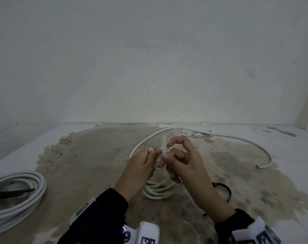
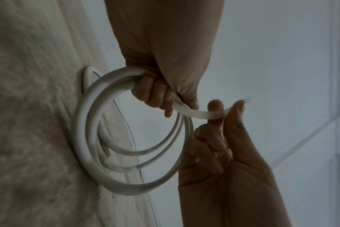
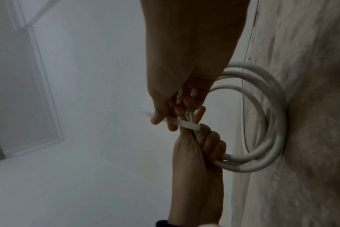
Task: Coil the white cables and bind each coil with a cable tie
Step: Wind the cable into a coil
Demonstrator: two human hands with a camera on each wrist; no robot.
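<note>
White coil (image 1: 158,189), mid-floor, gripped at its top in the fisted left hand (image 1: 140,166); translucent tie (image 1: 164,145) rises upright from that grip, its long axis across the strands, pinched by the right hand (image 1: 183,162) immediately beside, the nearer to its free end.

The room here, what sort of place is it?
Probably a bare, unfinished room: a plain white wall, a stained, paint-patched floor used as the workspace, and cable coils lying on it.

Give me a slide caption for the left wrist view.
Left hand grips a white cable coil while right hand pinches a translucent cable tie.
</note>
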